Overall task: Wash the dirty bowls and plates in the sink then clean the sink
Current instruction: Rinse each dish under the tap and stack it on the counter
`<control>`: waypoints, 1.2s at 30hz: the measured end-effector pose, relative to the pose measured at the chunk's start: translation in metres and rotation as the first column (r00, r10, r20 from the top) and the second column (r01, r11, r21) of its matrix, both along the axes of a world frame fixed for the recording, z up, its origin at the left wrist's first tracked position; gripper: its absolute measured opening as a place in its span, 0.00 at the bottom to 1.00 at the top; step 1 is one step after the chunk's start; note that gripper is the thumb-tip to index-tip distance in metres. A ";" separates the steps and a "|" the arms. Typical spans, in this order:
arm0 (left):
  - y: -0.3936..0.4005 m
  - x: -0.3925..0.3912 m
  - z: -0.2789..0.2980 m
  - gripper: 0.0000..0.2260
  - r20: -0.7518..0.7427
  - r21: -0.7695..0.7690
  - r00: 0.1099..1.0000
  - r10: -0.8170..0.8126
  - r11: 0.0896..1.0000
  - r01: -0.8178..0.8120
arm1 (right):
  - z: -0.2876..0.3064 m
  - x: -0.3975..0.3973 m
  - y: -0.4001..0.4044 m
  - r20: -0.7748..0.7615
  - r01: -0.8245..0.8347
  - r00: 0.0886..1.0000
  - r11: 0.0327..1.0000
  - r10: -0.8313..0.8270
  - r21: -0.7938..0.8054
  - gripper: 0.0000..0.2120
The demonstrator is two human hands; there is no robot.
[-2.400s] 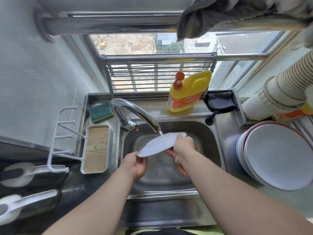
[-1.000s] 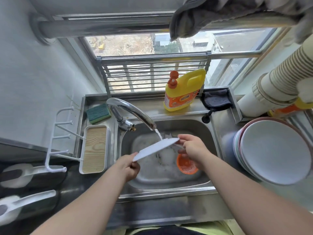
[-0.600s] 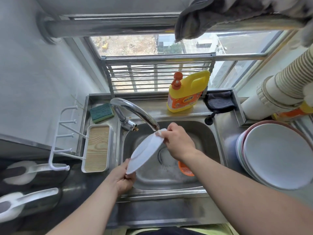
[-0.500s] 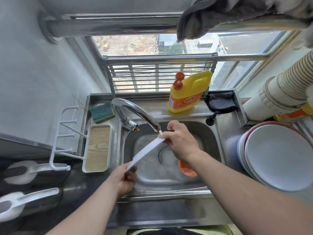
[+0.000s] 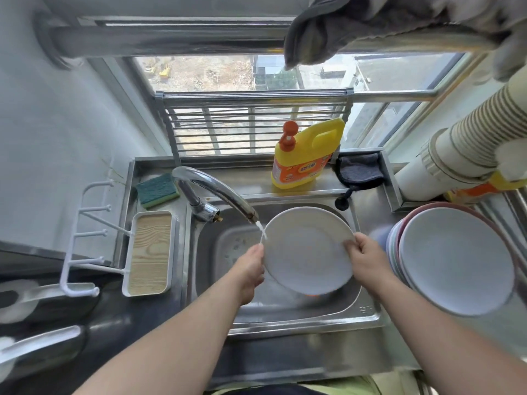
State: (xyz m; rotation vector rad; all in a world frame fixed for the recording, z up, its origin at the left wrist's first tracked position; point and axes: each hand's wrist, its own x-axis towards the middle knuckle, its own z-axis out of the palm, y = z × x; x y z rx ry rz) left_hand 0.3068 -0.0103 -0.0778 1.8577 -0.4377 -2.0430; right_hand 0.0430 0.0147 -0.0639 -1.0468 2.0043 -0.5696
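I hold a white plate (image 5: 306, 249) over the steel sink (image 5: 368, 310), its face turned up toward me. My left hand (image 5: 251, 269) grips its left rim and my right hand (image 5: 366, 259) grips its right rim. A thin stream of water runs from the curved tap (image 5: 211, 189) onto the plate's upper left edge. An orange object (image 5: 313, 294) peeks out under the plate in the basin. A stack of plates and bowls (image 5: 453, 260) sits on the counter to the right of the sink.
A yellow detergent bottle (image 5: 306, 156) and a dark cloth (image 5: 359, 169) stand on the ledge behind the sink. A green sponge (image 5: 156, 191) and a white rack with a wooden tray (image 5: 149, 256) lie to the left. Stacked paper cups (image 5: 462, 155) lean in at the right.
The plate has turned from edge-on and tilted to face up toward me. My right hand moved from its top edge to its right rim; my left hand shifted up along the left rim.
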 end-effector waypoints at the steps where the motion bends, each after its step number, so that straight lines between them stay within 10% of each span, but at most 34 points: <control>1: -0.002 -0.004 0.001 0.16 -0.017 -0.015 1.000 -0.014 1.000 0.013 | -0.002 -0.002 0.004 0.017 0.033 0.999 0.999 -0.034 0.025 0.12; 14: -0.021 0.048 0.020 0.10 0.094 -0.123 0.985 0.145 0.983 -0.133 | -0.023 0.079 0.020 0.382 0.156 0.817 0.803 -0.432 0.574 0.07; 21: -0.020 0.092 0.033 0.12 0.137 -0.305 0.953 0.270 0.927 -0.219 | -0.005 0.132 -0.013 0.511 0.123 0.793 0.910 -0.330 0.397 0.09; 25: -0.011 0.087 0.024 0.11 0.133 -0.264 0.918 0.374 0.906 -0.331 | 0.020 0.121 -0.034 0.124 -0.101 0.988 0.994 0.094 0.049 0.16; 31: 0.007 0.038 0.009 0.08 -0.035 0.025 0.894 0.446 0.895 -0.445 | 0.057 0.085 -0.061 -0.345 -0.492 0.835 0.863 0.428 -0.119 0.14; 36: 0.014 -0.011 0.009 0.08 -0.079 0.107 0.950 0.303 0.950 -0.294 | 0.067 0.049 -0.067 -0.441 -0.409 0.825 0.912 0.354 -0.032 0.16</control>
